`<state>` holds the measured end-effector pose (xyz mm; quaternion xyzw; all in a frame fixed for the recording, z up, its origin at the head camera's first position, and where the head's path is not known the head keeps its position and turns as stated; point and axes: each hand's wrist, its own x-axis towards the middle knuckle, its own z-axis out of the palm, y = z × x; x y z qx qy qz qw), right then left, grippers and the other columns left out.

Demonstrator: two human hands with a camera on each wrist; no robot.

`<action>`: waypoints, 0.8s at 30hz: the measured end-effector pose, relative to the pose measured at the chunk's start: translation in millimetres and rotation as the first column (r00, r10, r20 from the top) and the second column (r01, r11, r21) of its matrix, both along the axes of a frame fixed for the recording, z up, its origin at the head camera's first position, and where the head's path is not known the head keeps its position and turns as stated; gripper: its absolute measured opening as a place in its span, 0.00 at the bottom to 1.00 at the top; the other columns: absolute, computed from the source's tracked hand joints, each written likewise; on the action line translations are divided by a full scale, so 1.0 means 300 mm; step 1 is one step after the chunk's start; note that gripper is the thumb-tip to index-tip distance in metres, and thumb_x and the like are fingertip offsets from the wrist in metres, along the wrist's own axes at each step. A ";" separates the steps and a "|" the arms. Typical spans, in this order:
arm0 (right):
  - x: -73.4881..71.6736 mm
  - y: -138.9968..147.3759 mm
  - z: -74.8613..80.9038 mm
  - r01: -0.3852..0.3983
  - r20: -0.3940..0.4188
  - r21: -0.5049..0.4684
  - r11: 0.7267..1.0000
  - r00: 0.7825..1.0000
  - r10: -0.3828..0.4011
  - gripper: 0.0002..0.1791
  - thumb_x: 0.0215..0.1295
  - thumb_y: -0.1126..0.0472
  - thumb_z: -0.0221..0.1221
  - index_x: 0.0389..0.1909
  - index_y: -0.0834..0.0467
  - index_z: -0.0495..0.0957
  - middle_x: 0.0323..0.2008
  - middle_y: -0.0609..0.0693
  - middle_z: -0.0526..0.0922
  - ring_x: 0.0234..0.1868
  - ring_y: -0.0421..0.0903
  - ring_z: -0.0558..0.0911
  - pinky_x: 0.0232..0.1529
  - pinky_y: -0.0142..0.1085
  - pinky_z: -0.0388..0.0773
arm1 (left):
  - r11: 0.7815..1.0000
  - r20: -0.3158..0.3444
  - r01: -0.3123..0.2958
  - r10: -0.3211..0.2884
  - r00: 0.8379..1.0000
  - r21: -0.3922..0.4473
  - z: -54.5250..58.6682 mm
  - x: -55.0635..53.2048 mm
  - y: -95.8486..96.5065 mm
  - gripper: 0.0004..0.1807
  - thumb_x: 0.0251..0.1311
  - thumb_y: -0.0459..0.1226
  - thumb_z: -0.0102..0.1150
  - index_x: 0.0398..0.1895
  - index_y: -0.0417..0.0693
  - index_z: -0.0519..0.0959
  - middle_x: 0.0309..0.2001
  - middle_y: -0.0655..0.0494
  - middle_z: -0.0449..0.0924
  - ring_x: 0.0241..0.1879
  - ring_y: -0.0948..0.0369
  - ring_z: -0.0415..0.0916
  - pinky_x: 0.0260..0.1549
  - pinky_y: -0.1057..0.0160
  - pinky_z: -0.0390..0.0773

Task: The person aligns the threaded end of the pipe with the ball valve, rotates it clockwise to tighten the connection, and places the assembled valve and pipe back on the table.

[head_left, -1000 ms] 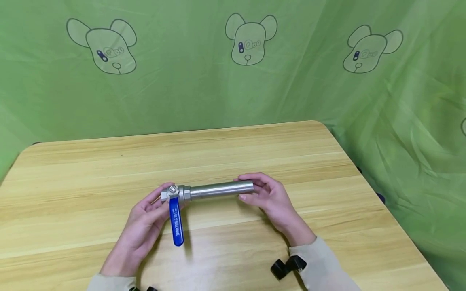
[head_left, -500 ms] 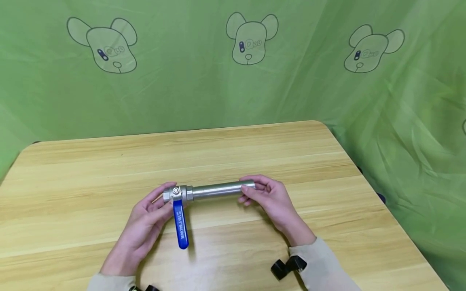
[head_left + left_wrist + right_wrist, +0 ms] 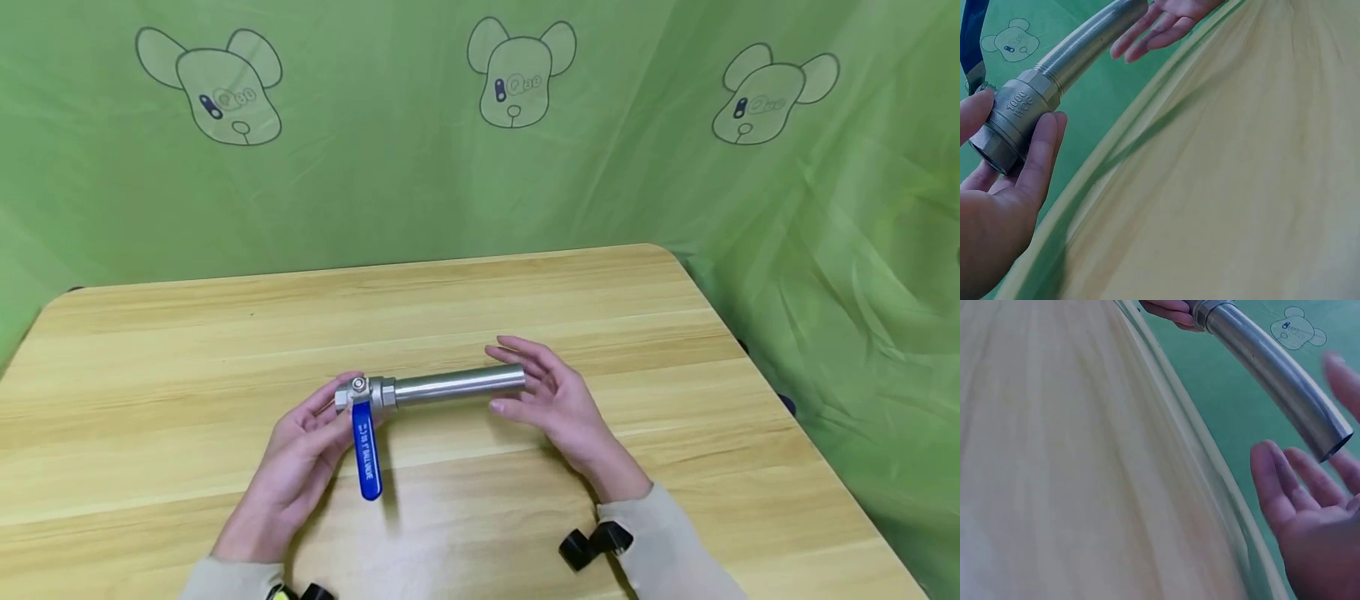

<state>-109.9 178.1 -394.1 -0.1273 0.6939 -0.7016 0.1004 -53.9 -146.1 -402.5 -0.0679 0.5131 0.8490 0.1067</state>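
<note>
My left hand (image 3: 303, 467) grips the metal body of a ball valve (image 3: 367, 394), thumb on the near side and fingers behind and beneath. A blue lever handle (image 3: 367, 454) hangs from the valve toward me. From the valve's right side runs a straight steel pipe (image 3: 459, 385), held above the table and nearly level. My right hand (image 3: 566, 412) is spread around the pipe's free end, thumb and fingers apart. In the right wrist view the open pipe end (image 3: 1337, 445) hangs over the right palm, with a gap to the thumb; whether any finger touches it I cannot tell.
Beneath the hands lies a wood-grain table (image 3: 225, 333) with rounded far corners. A green curtain (image 3: 375, 192) printed with bear-head outlines hangs behind it and along the right. A black wrist device (image 3: 596, 543) sits at the right sleeve.
My right thumb and fingers pinched the pipe's end half a second ago and have now spread off it. The left hand keeps its hold; the valve and lever have turned slightly.
</note>
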 end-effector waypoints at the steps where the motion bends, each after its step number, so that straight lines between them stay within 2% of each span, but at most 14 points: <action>1: -0.001 0.003 -0.001 -0.005 -0.007 -0.012 1.000 1.000 0.005 0.38 0.59 0.76 0.72 0.72 0.62 0.74 0.67 0.56 0.84 0.61 0.43 0.87 0.64 0.34 0.87 | 1.000 0.000 0.000 0.000 1.000 0.005 0.000 -0.001 0.001 0.28 0.73 0.24 0.58 0.74 0.44 0.72 0.60 0.56 0.89 0.60 0.61 0.87 0.68 0.62 0.83; 6: -0.001 0.010 -0.003 0.036 0.020 -0.019 0.999 0.999 -0.035 0.27 0.56 0.77 0.73 0.58 0.63 0.84 0.51 0.47 0.90 0.52 0.44 0.90 0.56 0.34 0.91 | 1.000 -0.007 0.013 -0.013 1.000 0.008 0.002 -0.002 0.003 0.30 0.73 0.23 0.57 0.76 0.41 0.69 0.62 0.55 0.87 0.62 0.60 0.86 0.69 0.60 0.83; 11: -0.002 0.010 0.001 0.049 0.053 0.001 0.999 0.997 -0.049 0.27 0.57 0.77 0.72 0.60 0.68 0.82 0.47 0.46 0.91 0.48 0.44 0.91 0.52 0.34 0.92 | 1.000 -0.024 0.029 -0.029 0.999 -0.002 0.002 0.003 -0.002 0.32 0.72 0.21 0.57 0.78 0.41 0.68 0.62 0.54 0.87 0.63 0.59 0.86 0.69 0.63 0.82; 19: -0.001 0.004 0.006 0.035 0.089 -0.019 0.999 0.995 -0.034 0.26 0.63 0.74 0.70 0.62 0.75 0.77 0.43 0.48 0.93 0.41 0.46 0.94 0.48 0.39 0.94 | 0.999 -0.044 0.034 -0.035 0.998 -0.017 0.001 0.008 -0.005 0.29 0.71 0.22 0.57 0.72 0.49 0.76 0.61 0.55 0.87 0.60 0.59 0.88 0.67 0.64 0.84; 24: -0.001 -0.001 0.002 0.032 0.100 0.005 0.999 0.994 -0.032 0.24 0.68 0.71 0.68 0.62 0.75 0.77 0.42 0.57 0.93 0.38 0.47 0.94 0.43 0.40 0.95 | 0.999 -0.049 0.036 -0.037 0.998 -0.017 -0.001 0.009 -0.004 0.28 0.71 0.22 0.58 0.69 0.54 0.79 0.60 0.54 0.88 0.57 0.59 0.89 0.66 0.65 0.85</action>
